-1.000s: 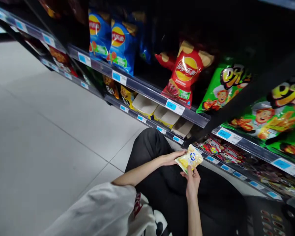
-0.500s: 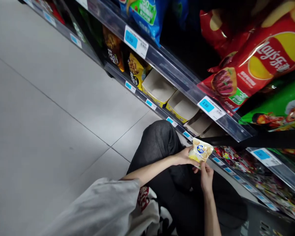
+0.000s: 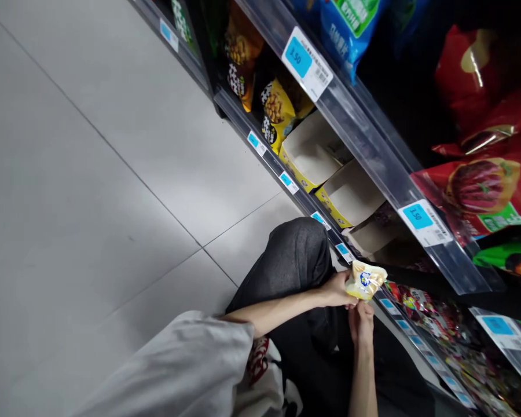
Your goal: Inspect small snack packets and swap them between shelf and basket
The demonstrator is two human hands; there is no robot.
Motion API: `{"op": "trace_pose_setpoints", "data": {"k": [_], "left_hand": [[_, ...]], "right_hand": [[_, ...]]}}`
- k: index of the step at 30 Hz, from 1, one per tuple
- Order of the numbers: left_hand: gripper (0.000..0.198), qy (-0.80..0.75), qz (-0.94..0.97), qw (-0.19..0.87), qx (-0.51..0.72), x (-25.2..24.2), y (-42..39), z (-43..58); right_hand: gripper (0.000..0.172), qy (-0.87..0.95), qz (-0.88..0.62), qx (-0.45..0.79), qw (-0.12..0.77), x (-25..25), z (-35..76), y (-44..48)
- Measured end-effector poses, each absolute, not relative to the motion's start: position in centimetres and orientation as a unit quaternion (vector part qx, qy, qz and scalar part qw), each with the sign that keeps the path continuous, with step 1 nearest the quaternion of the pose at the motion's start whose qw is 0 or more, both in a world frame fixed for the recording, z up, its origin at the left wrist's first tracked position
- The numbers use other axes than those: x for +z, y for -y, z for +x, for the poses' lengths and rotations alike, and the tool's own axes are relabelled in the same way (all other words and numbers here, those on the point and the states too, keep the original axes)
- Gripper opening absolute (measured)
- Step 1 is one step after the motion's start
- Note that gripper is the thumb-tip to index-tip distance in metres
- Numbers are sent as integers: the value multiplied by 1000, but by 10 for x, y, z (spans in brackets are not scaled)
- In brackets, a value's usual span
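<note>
A small pale-yellow snack bag [image 3: 366, 281] with a blue logo is held over my lap, next to the shelf edge. My left hand [image 3: 336, 290] is closed around the bag's left side. At its lower edge my right hand [image 3: 362, 322] is closed in a pinch, close against the left hand's fingertips. The bag looks creased and bulging. My fingers partly hide its bottom edge, so I cannot tell whether it is torn there.
Beside my bent knee [image 3: 297, 249] runs a low shelf with cardboard display boxes [image 3: 353, 194] and yellow snack bags [image 3: 278, 113]. Above, a shelf rail with price tags [image 3: 307, 62] juts out under red chip bags [image 3: 488, 188]. Grey floor tiles [image 3: 91, 202] lie left.
The view has shifted, so the shelves appear further right and lower. My right hand has drawn closer to my left at the bag's lower edge, and the bag looks more crumpled.
</note>
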State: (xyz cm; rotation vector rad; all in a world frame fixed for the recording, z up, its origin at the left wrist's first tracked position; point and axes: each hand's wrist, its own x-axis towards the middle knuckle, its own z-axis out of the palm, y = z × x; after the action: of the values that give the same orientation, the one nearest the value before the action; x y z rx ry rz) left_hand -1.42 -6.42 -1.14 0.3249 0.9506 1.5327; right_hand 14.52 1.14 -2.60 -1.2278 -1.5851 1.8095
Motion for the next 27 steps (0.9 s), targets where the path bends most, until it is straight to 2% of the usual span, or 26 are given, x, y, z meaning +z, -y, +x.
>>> {"op": "trace_pose_setpoints", "data": {"k": [3,7,15,20,27], "left_hand": [[72,-447,159,584,659,-9,66,-17],[63,-446,117,558,690,-4,66,-20],[59,-412,76,580,699,-2,67,-19],[69,-405,61,608,680,-6,67,-17],[66,-387,69,621,678,-11,68,-16]], "right_hand": [[38,567,-462,648,211,-23,143,-12],[40,586,-470,630,198,-15,129,-11],[44,579,-508,602,211,-16,128,3],[43,575,-490,618,216,-17,128,8],[45,560,-456,653,227,-18,125,10]]}}
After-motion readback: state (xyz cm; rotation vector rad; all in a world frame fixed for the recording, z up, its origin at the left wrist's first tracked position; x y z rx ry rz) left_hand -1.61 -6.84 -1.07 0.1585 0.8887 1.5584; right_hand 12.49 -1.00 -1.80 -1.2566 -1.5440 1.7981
